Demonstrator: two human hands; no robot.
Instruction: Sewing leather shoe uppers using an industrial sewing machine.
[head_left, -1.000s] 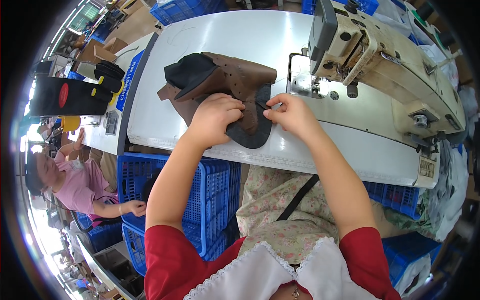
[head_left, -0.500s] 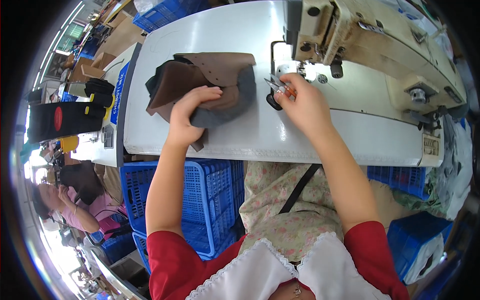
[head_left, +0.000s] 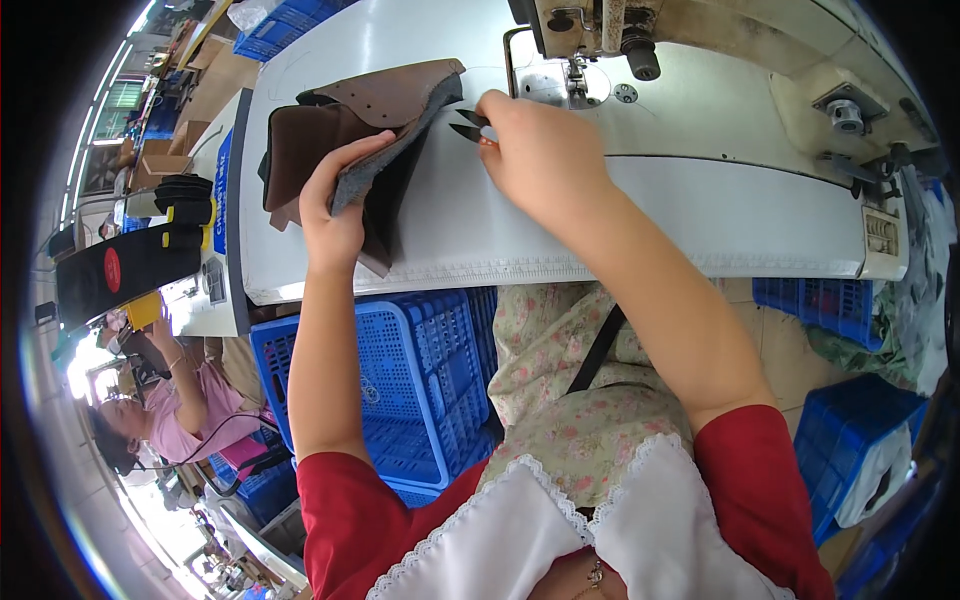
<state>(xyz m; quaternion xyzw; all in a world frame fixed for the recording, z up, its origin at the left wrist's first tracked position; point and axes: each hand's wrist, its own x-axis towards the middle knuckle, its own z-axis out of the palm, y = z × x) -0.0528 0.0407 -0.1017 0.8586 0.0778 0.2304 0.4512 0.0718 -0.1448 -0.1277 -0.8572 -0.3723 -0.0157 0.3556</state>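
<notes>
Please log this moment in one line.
left hand: grips brown piece | right hand: holds snips, blades apart | surface: white table

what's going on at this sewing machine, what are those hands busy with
A person's left hand grips a brown leather piece with punched holes and a grey edge, over the white table. The right hand holds small thread snips, blades spread and pointing toward that grey edge without touching it. The sewing machine stands to the right; the leather is not under its needle.
</notes>
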